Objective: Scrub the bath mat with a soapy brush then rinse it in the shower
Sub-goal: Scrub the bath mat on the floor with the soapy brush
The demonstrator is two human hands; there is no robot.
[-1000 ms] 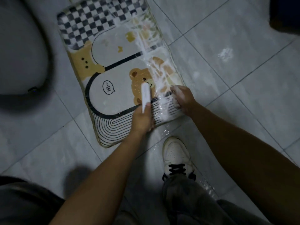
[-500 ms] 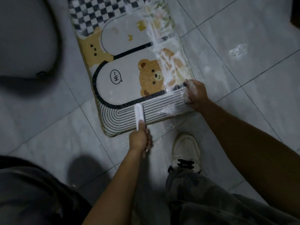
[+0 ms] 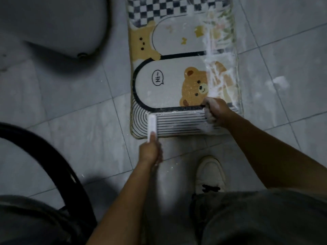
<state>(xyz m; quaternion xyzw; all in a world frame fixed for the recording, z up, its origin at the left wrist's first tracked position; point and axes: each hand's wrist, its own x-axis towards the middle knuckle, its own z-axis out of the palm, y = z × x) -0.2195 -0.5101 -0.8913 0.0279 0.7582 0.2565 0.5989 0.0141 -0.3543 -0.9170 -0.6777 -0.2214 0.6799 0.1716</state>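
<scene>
Grey tiled bathroom floor [image 3: 70, 121] w/ bear-print, checker-topped fabric bath mat [image 3: 169, 85] lying flat on it, white foam streaks [image 3: 212, 71] down its right side. L hand [image 3: 150, 151] clamped on white plastic brush [image 3: 152, 124], head on the mat's near-left striped corner. R hand [image 3: 215, 112] soapy, fingers curled, on the mat's near-right part; can't tell if it grips anything. Hands well apart.

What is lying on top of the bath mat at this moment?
On the bath mat: a white brush that the left hand holds, the foamy right hand, and soap foam along its right side. The brush's bristles are hidden.
</scene>
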